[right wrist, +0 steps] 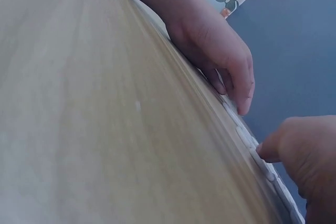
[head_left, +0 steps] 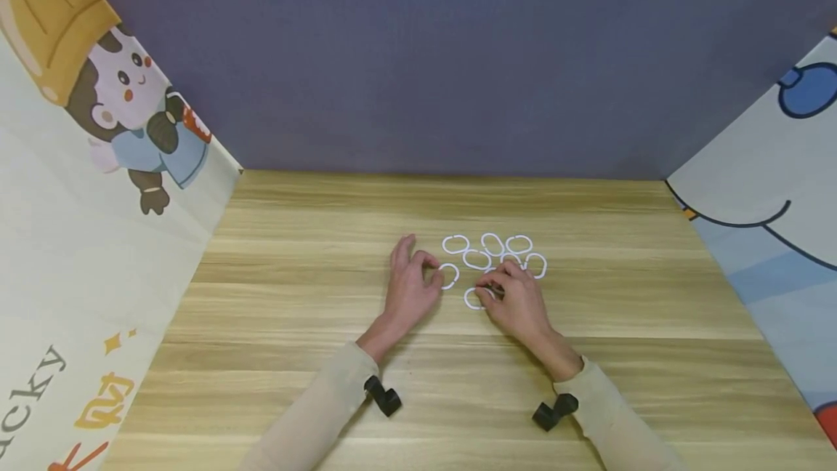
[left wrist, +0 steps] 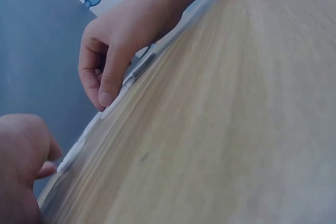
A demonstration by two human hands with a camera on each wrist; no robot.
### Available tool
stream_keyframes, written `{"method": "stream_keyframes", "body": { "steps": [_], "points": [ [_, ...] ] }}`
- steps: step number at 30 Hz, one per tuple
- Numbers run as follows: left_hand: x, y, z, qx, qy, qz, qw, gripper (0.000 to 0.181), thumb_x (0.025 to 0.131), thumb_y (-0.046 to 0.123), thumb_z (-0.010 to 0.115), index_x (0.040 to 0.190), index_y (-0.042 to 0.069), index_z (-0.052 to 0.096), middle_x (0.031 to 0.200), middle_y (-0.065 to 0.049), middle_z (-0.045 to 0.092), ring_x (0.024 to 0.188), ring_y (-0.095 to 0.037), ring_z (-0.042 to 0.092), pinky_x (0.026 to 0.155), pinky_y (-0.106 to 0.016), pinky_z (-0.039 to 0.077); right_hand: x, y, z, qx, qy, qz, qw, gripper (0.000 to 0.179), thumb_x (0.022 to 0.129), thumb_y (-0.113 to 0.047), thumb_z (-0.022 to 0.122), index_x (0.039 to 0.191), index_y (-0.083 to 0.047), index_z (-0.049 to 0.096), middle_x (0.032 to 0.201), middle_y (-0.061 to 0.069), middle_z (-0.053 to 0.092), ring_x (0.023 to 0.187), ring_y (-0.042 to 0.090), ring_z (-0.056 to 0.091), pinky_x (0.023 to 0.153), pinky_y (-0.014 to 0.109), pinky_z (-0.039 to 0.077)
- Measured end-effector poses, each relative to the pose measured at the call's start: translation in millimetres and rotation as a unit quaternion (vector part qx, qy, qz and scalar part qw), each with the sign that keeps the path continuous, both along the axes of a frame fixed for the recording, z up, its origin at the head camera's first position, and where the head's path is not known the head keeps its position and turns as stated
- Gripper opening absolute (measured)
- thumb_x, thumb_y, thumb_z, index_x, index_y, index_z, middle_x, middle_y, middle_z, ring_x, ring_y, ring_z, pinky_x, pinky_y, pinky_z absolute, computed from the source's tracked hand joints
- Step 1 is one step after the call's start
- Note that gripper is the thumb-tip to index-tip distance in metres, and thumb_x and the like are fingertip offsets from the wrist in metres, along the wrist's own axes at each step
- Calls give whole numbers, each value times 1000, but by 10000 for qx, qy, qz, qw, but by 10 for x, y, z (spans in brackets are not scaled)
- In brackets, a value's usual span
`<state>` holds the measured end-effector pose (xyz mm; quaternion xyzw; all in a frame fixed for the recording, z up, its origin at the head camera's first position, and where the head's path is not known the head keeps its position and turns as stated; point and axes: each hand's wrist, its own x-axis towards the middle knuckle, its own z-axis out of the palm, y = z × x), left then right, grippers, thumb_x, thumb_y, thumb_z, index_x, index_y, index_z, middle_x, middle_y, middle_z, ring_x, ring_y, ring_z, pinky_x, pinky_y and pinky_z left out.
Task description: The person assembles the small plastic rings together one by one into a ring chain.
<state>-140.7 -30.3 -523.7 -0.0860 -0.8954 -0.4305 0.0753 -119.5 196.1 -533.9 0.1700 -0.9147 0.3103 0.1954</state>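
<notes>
Several white oval plastic links, each a ring with a small gap, lie on the wooden table in the head view. My left hand (head_left: 412,286) pinches the left edge of one link (head_left: 456,276) between thumb and forefinger, its other fingers raised. Just to the right, my right hand (head_left: 519,300) has thumb and forefinger pinched on the nearest link (head_left: 467,299), whose right part is partly covered by the fingers. Behind the right hand lie more links, among them one at the right end (head_left: 545,266). In the right wrist view the fingertips (right wrist: 265,153) come down at the row of links.
The wooden table (head_left: 294,238) reaches back to a plain blue-grey wall (head_left: 418,64). Printed cartoon panels stand at its left (head_left: 78,253) and right (head_left: 752,187) sides. A black wrist camera (head_left: 382,396) sits on the left sleeve, another (head_left: 556,411) on the right.
</notes>
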Motion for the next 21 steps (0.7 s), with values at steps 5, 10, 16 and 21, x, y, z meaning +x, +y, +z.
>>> {"method": "stream_keyframes", "body": {
  "steps": [5, 10, 16, 21],
  "points": [
    [-11, -3, -4, -222, 53, 101, 9997, 14, 92, 13, 86, 100, 6, 77, 171, -25, 41, 164, -43, 29, 135, -55, 22, -3, 11, -5, 6, -30, -4, 10000, 18, 79, -9, 100, 88, -13, 85, 85, 1, 65, 77, 17, 57, 72, 41, 41],
    [-28, -13, 4, -239, 155, 137, 9995, 8, 88, 7, 86, 92, 3, 80, 167, -26, 47, 161, -45, 35, 135, -54, 25, 0, 12, 7, 79, -82, 43, 9999, 17, 81, -8, 99, 87, -12, 83, 86, 0, 65, 78, 18, 58, 73, 41, 42],
    [-44, -15, -5, -123, 177, 155, 9996, 5, 88, 5, 85, 90, 1, 81, 164, -24, 51, 159, -43, 39, 134, -52, 27, 8, 13, 15, 290, -86, 87, 9995, 16, 84, -8, 97, 88, -12, 82, 86, 1, 64, 79, 20, 57, 73, 43, 43],
    [-60, -5, -13, 355, 221, 284, 9987, 6, 91, 7, 87, 93, 4, 82, 160, -22, 56, 154, -41, 44, 132, -54, 30, 10, 14, 15, 187, -131, 37, 9997, 11, 89, -6, 91, 92, -9, 81, 94, 6, 67, 85, 25, 64, 77, 45, 51]
  ]
}}
